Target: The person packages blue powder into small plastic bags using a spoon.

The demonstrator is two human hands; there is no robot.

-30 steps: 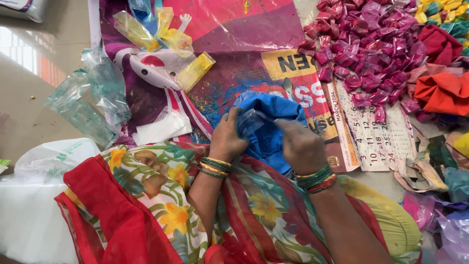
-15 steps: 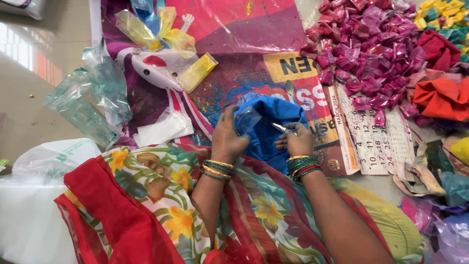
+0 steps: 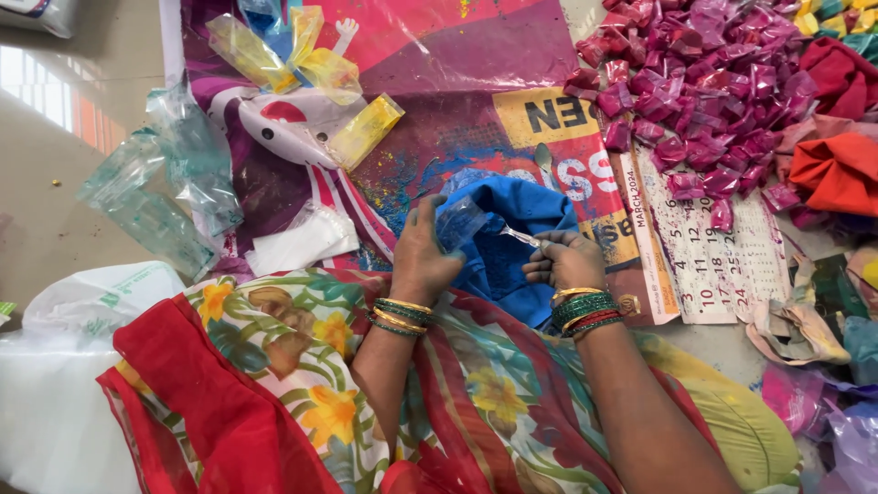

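Observation:
My left hand holds a small clear plastic pouch tinted with blue powder, mouth toward the right. A small metal spoon is pinched in my right hand, its bowl next to the pouch mouth. Both hands hover over a blue cloth bag holding blue powder, which lies on a printed poster sheet. Bangles ring both wrists.
A heap of filled pink pouches lies at the upper right beside red and orange cloth bundles. Empty clear pouches sit at left, yellow ones at top. A calendar page lies right of the bag. A white bag is lower left.
My right hand has drawn back from the blue bag to the right and now holds the spoon at the pouch mouth. The left hand stays on the pouch.

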